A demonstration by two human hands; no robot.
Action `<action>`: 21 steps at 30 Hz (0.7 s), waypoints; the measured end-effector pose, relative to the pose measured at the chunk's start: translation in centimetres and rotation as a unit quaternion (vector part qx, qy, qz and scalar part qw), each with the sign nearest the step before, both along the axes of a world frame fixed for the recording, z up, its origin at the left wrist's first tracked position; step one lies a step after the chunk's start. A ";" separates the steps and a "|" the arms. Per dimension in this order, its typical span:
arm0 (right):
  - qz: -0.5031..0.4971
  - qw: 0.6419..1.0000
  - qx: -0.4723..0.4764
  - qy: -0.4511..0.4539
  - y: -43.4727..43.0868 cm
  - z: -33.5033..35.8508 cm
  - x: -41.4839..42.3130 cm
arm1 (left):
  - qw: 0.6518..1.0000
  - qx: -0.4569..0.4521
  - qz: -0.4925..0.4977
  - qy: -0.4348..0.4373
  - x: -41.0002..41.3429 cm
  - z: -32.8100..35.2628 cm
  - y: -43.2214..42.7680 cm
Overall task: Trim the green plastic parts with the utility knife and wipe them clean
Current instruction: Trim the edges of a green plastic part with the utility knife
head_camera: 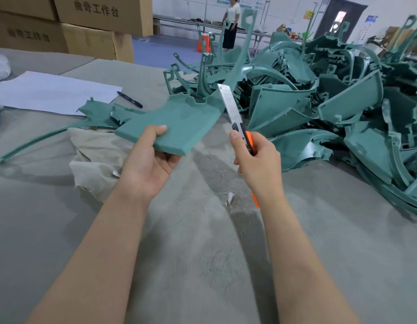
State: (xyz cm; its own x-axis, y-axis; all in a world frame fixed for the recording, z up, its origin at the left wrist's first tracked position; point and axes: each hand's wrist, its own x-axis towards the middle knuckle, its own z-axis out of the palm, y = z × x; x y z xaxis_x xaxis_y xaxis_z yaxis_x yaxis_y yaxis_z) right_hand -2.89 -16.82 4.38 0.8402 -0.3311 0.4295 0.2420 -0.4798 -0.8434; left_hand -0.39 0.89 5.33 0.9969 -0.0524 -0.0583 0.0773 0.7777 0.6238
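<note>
Above the grey table, the left hand pinches the near edge of a green plastic part, thumb on top, fingers beneath, while the right hand curls round the orange utility knife, blade up just beside the part's right edge. Left of the left hand lies a beige cloth, with paper and a pen beyond; right of the right hand sprawls a heap of green parts.

Grey table with green parts pile, cloth, paper, pen
</note>
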 end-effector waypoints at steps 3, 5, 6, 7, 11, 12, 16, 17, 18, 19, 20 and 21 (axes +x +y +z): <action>0.003 1.000 -0.003 -0.004 0.1 -0.1 0.1 | 1.000 0.014 -0.014 0.009 -0.2 0.1 -0.3; 0.014 1.000 0.005 -0.002 0.1 -0.2 0.1 | 0.999 0.019 -0.023 0.019 -0.3 0.2 -0.2; 0.022 1.000 0.013 0.001 0.2 -0.2 0.0 | 0.999 0.020 -0.026 0.027 -0.4 0.2 -0.2; 0.031 0.999 0.018 0.005 0.2 -0.2 0.0 | 0.999 0.021 -0.027 0.035 -0.4 0.2 -0.3; 0.066 0.997 0.026 0.023 1.0 -0.1 -0.1 | 0.998 0.001 -0.030 0.052 -0.3 0.2 -0.3; 0.075 0.997 0.025 0.025 1.2 -0.1 -0.1 | 0.998 -0.005 -0.030 0.051 -0.2 0.2 -0.4; 0.106 0.994 0.015 0.024 2.0 -0.2 -0.4 | 0.998 -0.019 -0.032 0.041 -0.1 -0.1 -0.3; 0.110 0.994 0.004 0.023 2.2 -0.1 -0.4 | 0.999 -0.022 -0.031 0.037 0.0 -0.2 -0.2; 0.116 0.993 -0.011 0.020 2.4 -0.1 -0.5 | 0.999 -0.025 -0.031 0.032 0.0 -0.2 -0.1; 0.124 0.992 -0.021 0.018 2.7 0.0 -0.6 | 0.999 -0.030 -0.031 0.027 0.1 -0.3 -0.1; 0.137 0.990 -0.028 0.018 3.0 0.0 -0.7 | 0.999 -0.035 -0.031 0.024 0.2 -0.3 0.0; 0.156 0.987 -0.036 0.021 3.2 0.1 -0.8 | 0.999 -0.038 -0.028 0.022 0.3 -0.4 0.2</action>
State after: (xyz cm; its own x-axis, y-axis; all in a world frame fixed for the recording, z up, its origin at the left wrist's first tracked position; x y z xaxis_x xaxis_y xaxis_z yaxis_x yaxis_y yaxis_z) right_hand -3.69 -13.58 4.48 0.9141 -0.0238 0.4048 0.3525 -0.4471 -0.8221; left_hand -0.10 1.08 4.94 0.9889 -0.1132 -0.0958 0.1476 0.8159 0.5590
